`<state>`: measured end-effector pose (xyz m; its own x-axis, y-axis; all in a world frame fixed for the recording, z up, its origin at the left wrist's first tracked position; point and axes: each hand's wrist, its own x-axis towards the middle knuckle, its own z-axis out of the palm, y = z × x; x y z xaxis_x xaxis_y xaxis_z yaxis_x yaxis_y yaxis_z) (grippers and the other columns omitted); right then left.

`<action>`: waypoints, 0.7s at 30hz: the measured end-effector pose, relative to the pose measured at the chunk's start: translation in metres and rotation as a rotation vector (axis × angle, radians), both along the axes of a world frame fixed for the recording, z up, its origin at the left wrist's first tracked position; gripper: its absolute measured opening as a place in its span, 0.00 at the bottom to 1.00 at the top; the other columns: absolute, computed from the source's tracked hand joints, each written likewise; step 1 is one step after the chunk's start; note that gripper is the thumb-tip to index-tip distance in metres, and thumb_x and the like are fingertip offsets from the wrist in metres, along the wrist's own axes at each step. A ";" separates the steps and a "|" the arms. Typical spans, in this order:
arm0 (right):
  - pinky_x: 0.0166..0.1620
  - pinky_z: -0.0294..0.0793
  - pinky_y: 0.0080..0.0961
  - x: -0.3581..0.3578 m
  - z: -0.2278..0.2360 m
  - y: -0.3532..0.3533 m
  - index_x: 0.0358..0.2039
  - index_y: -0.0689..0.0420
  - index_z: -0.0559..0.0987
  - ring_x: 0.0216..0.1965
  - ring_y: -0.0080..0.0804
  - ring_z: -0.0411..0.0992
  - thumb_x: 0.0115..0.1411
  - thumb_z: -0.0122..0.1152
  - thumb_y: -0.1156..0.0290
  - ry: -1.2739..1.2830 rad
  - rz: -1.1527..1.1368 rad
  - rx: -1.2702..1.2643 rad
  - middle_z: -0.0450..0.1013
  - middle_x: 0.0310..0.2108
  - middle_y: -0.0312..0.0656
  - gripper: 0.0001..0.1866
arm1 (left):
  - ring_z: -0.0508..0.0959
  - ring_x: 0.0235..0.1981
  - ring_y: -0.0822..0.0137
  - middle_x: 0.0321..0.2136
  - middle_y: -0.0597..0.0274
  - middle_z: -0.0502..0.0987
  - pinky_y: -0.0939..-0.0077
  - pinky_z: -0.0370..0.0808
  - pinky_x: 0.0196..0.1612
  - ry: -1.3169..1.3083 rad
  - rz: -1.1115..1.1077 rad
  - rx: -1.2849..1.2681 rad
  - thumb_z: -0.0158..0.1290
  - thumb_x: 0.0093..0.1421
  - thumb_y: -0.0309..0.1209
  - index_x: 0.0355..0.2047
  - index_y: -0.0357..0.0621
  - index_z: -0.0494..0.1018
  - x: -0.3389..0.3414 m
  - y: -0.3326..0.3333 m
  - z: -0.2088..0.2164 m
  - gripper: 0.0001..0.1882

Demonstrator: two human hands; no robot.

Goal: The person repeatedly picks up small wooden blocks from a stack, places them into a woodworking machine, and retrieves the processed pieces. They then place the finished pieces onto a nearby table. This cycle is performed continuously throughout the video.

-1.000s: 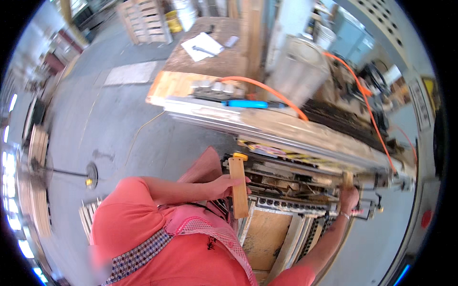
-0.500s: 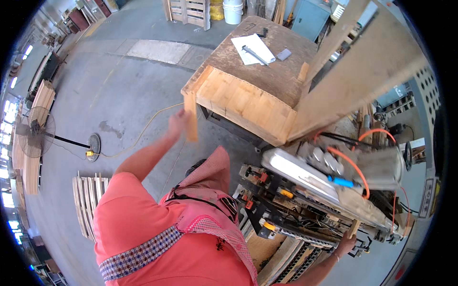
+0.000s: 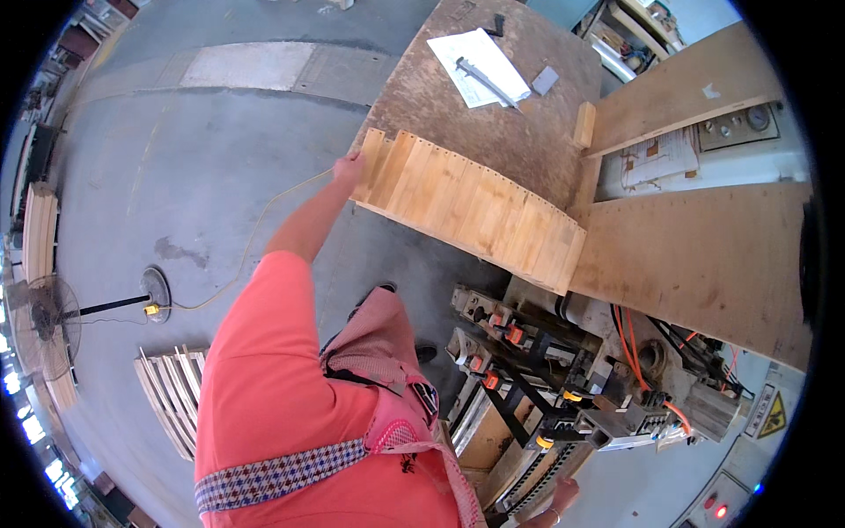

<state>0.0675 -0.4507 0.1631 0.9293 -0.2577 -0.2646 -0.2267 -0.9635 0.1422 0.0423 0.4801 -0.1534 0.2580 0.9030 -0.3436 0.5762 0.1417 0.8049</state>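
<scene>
At the left end of a row of pale wooden slats, my left hand is closed on the end slat. The slats lie side by side along the table's near edge, with small dark holes in their far ends. My right hand is low on the right, loosely curled, and no object shows in it. It is beside the near end of a machine with black arms and orange and yellow parts.
The brown worktable carries paper, calipers, a small grey block and a wood block. Large wooden panels rise at its right. On the floor are a standing fan, a yellow cord and stacked slats.
My left hand has brought its slat up to the row's end. My right hand has moved left and no longer shows the wood piece. The machine's top part has swung away.
</scene>
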 end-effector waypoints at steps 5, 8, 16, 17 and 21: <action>0.31 0.74 0.33 -0.046 0.004 0.000 0.24 0.60 0.78 0.25 0.40 0.75 0.40 0.67 0.66 0.048 -0.057 -0.118 0.76 0.22 0.46 0.12 | 0.75 0.41 0.53 0.38 0.50 0.76 0.65 0.71 0.44 0.183 -0.215 0.063 0.46 0.54 0.42 0.49 0.60 0.70 0.021 -0.024 0.003 0.21; 0.31 0.74 0.32 -0.056 0.013 0.028 0.23 0.60 0.78 0.25 0.39 0.75 0.39 0.67 0.66 0.052 -0.124 -0.032 0.76 0.22 0.46 0.12 | 0.74 0.43 0.52 0.41 0.47 0.74 0.63 0.69 0.46 0.140 -0.260 -0.022 0.45 0.54 0.39 0.52 0.57 0.67 0.019 -0.023 0.001 0.23; 0.30 0.73 0.29 -0.076 0.020 0.035 0.26 0.63 0.78 0.25 0.37 0.75 0.40 0.67 0.67 0.051 -0.112 0.027 0.76 0.22 0.47 0.14 | 0.71 0.45 0.47 0.46 0.40 0.68 0.60 0.68 0.48 0.051 -0.732 0.417 0.43 0.57 0.34 0.49 0.43 0.67 0.054 0.045 -0.018 0.20; 0.30 0.74 0.28 -0.068 0.021 0.032 0.26 0.62 0.78 0.25 0.37 0.75 0.40 0.66 0.68 0.076 -0.054 0.009 0.75 0.21 0.48 0.13 | 0.71 0.44 0.47 0.44 0.41 0.69 0.59 0.68 0.46 0.109 -0.935 0.736 0.43 0.56 0.34 0.47 0.42 0.68 0.051 0.065 -0.040 0.19; 0.29 0.73 0.30 -0.080 0.019 0.031 0.26 0.64 0.78 0.23 0.38 0.74 0.40 0.66 0.67 0.051 -0.111 0.024 0.74 0.19 0.48 0.15 | 0.72 0.40 0.49 0.37 0.46 0.71 0.60 0.71 0.41 0.156 -1.171 0.776 0.45 0.53 0.33 0.38 0.41 0.69 0.072 0.075 -0.053 0.14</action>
